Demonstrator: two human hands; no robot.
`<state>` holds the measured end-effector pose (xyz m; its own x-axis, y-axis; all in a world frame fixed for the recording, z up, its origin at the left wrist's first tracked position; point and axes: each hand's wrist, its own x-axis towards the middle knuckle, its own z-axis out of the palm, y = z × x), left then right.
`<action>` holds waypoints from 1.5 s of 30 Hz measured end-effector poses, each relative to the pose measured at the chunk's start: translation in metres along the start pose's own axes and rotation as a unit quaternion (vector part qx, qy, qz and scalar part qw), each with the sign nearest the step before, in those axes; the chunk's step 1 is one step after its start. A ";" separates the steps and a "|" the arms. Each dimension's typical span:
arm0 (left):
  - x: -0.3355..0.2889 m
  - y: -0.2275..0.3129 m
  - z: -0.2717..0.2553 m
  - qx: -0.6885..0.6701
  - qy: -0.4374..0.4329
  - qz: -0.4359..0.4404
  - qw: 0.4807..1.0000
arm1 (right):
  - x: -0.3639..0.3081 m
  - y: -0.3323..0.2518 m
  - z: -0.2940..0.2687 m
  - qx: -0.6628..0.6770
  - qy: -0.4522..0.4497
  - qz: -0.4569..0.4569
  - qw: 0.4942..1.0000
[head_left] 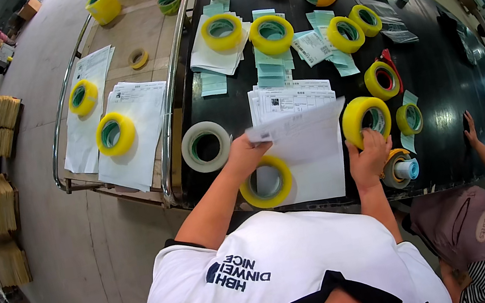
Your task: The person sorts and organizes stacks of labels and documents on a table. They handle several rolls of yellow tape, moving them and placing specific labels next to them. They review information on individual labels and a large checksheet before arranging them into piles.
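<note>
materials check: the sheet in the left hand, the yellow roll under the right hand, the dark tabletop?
Sheet: looks like thin white paper, matte; it bends where the left hand lifts it.
Yellow roll under the right hand: probably glossy translucent plastic tape on a core; the core material is unclear.
Tabletop: smooth, glossy black, mirrors the lights; could be laminate, plastic or coated board.

white printed sheets (312,139) table front, in left hand (247,150) | teal-white label slips (271,65) mid-table | brown box (31,7) floor, far left
</note>
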<state>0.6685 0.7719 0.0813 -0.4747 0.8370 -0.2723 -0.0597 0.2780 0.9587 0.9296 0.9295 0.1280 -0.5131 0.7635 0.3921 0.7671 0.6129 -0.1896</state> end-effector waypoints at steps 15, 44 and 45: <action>0.000 -0.036 -0.031 -0.276 -0.143 0.101 0.945 | 0.040 0.003 0.029 0.077 -0.227 -0.256 0.937; -0.063 0.033 -0.014 0.353 0.037 0.107 0.929 | 0.006 0.024 -0.050 0.508 0.053 0.174 0.842; -0.058 0.032 -0.010 0.369 0.028 0.094 0.924 | 0.009 0.027 -0.057 0.517 0.072 0.182 0.833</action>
<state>0.6852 0.7276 0.1290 -0.4609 0.8837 -0.0818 0.6336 0.3922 0.6669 0.9675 0.9412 0.1775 -0.2106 0.9502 0.2296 0.0806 0.2509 -0.9647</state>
